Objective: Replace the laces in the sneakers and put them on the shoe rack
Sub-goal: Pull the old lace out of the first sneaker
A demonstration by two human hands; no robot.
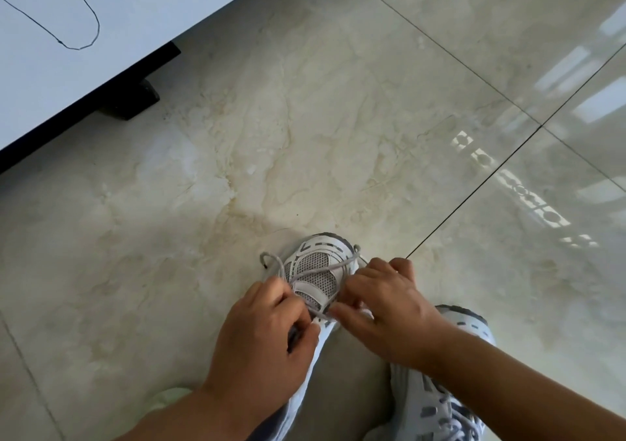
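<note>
1. Head view, room: polished marble floor fills the picture, with dark grout lines running across it. A white cabinet stands far up and left of the sneaker, and a thin black cord lies looped on its top.

2. Head view, task things: the sneaker is set on the floor, toe pointing away from the person. A grey lace is crossed over its mesh toe; one end curls just left of the toe, the other is draped past the right edge. A second sneaker, already laced, lies just right of the first and nearer the person. No shoe rack is seen.

3. Head view, hands: the left hand is curled and the lace is pinched at the sneaker's left side. The right hand is curled at the right side, apparently pinching the lace; its fingertips are partly hidden.

4. Risks, as judged:
   - The lace could be pulled unevenly, so one end is left too short.
   - An eyelet could be skipped, since the eyelets are hidden by both hands.
   - The sneaker could be slid on the smooth floor by a hard tug.
   - The loose ends could be tangled where they cross.
</note>
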